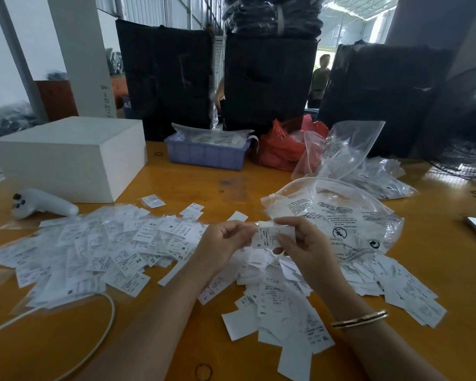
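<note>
Both hands meet over the middle of the bench (182, 182). The left hand (226, 240) and the right hand (305, 243) each have fingers curled in, pinching 1 small label (267, 239) between thumb and fingertips and holding it just above the loose heap. It is a thin white slip, soft and slightly creased, printed in fine black text with an "S" at its lower corner. A slim gold bangle (360, 318) sits on the right wrist.

The sorting looks to be at an early or middle stage. At 6 o'clock from the hands lies a loose heap (280, 303) of labels, crumpled and overlapping, with S, M and XL mixed together. At 9 o'clock a wider spread (99, 251) lies flatter, many slips inside glossy clear sleeves, with XS, M and XXL showing side by side. I see no tidy single-size stacks, so most of the work seems left.

At 2 o'clock a big clear plastic bag (338, 215) with black warning print lies slack and wrinkled. Beyond it, smaller clear packets (382, 177) are piled up.

Further out, at 11 o'clock, stand a matt white box (74, 155) and a smooth white controller (43, 203). At 12 o'clock are a ribbed blue plastic tray (206, 155) and a crinkled red bag (283, 149). The bench is glossy, orange-brown wood.
</note>
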### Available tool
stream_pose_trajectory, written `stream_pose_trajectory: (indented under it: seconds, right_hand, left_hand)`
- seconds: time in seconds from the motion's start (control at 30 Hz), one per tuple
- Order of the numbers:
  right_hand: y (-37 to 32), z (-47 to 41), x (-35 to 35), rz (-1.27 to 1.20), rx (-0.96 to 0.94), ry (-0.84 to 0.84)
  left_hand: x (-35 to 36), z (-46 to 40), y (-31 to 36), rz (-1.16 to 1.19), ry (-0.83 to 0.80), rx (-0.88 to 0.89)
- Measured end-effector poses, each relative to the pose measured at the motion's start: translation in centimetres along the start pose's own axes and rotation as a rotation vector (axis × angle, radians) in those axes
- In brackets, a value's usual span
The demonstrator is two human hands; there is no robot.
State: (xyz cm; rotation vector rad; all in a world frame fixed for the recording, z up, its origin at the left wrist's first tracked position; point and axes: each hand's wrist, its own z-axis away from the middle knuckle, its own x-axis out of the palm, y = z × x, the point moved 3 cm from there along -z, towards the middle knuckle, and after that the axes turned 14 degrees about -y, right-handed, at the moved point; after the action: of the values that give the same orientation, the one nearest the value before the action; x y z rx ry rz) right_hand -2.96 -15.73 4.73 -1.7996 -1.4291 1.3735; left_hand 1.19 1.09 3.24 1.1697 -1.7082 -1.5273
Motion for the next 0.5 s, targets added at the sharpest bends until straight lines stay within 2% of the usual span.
stream_pose_trajectory:
  seconds: [0.17,0.4,0.5]
  right_hand:
    - [0.3,-0.2,0.2,-0.113,0.085,0.024]
    - [0.5,-0.1,-1.1,-0.366,0.054,0.274]
    - [0.3,-0.1,-1.0,-0.376,0.031,0.284]
  left_hand:
    - [0.1,0.0,0.1,-0.010,0.009,-0.011]
    - [0.1,-0.2,0.1,0.066,0.002,0.044]
    - [0.2,-0.2,0.1,0.065,-0.011,0.041]
